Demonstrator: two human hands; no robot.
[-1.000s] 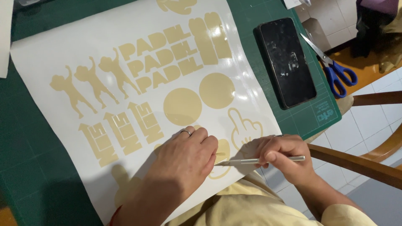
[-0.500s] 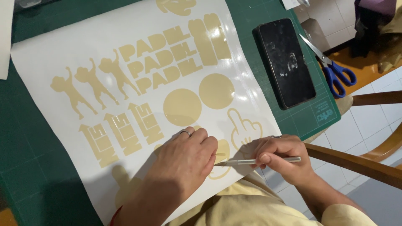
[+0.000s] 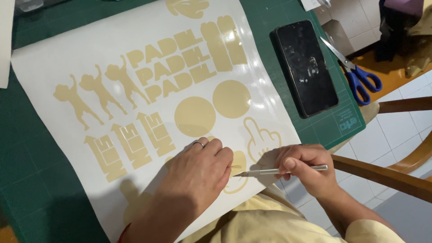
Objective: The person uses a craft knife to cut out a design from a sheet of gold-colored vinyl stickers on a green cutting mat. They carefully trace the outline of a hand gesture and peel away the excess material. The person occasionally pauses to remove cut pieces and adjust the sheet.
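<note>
Almost nothing has moved: the right hand (image 3: 306,173) still pinches the knife (image 3: 281,171), tip on a decal at the sheet's (image 3: 67,54) near edge; left hand (image 3: 198,173) presses flat beside it.

Two bare hands show, with no gloves. The left grip (image 3: 198,173) wears a thin silver ring (image 3: 199,144) on one finger, up near the knuckle on its far side. Behind this grip, at the wrist, a narrow red band (image 3: 122,231) peeps out at the picture's lower edge. The right grip (image 3: 306,173) wears no ring that shows, and its forearm is bare. Below and between both grips lies pale yellow clothing (image 3: 265,222), plain and softly creased.
</note>
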